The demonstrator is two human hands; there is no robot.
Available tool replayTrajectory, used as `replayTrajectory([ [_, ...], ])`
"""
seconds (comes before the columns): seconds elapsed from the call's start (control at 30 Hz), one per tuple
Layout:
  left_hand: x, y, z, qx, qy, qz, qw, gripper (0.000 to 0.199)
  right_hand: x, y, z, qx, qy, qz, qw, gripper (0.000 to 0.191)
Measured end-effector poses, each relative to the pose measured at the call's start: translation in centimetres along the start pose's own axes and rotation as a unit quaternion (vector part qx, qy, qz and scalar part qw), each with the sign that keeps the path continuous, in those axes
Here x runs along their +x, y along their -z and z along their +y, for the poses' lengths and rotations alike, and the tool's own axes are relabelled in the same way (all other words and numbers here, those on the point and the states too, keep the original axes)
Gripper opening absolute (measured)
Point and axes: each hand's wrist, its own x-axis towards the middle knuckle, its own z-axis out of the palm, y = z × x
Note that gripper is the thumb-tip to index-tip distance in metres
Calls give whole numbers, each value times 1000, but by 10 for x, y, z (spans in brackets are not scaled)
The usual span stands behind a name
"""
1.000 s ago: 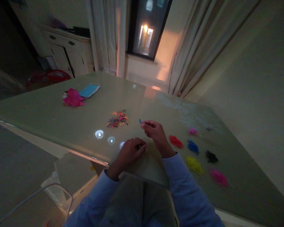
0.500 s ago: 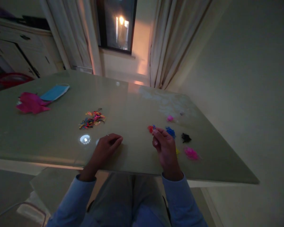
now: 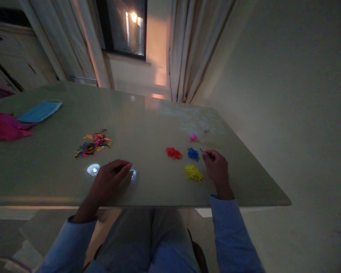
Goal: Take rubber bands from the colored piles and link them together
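Observation:
Between the thumb and fingers of my right hand is a small blue band, just right of the blue pile. A yellow pile lies left of that wrist, and a red pile is farther left. Behind the blue pile sits a small pink pile. My left hand rests on the table with its fingers pressed together; nothing shows in them. Beyond it to the left lies a mixed heap of coloured bands. My right hand hides the spot of the black and bright pink piles.
On the left of the table are a blue face mask and a crumpled pink piece. A small clear item lies at the back right. The wall borders the right side.
My right hand has moved right with the blue band, from over the red pile to beside the blue pile. The view has turned right. My left hand keeps its pose.

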Motion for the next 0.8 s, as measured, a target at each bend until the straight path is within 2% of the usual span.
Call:
replayTrajectory([
  [0.17,0,1,2,1,4,3,1000,38,13,-11,10,-145,50,-57,987,27],
  [0.4,1,1,4,2,5,7,1000,39,19,-21,12,-196,62,-89,975,25],
  [0.53,0,1,5,-3,3,11,1000,38,10,-12,6,-162,68,-66,982,25],
  [0.67,0,1,4,-11,5,9,1000,38,-21,-8,-23,-58,101,-46,992,26],
  [0.73,0,0,3,-13,2,11,1000,38,-42,-15,-44,-7,130,-78,988,24],
  [0.8,0,0,2,-17,-5,13,1000,38,-63,-29,-62,38,161,-161,973,21],
])
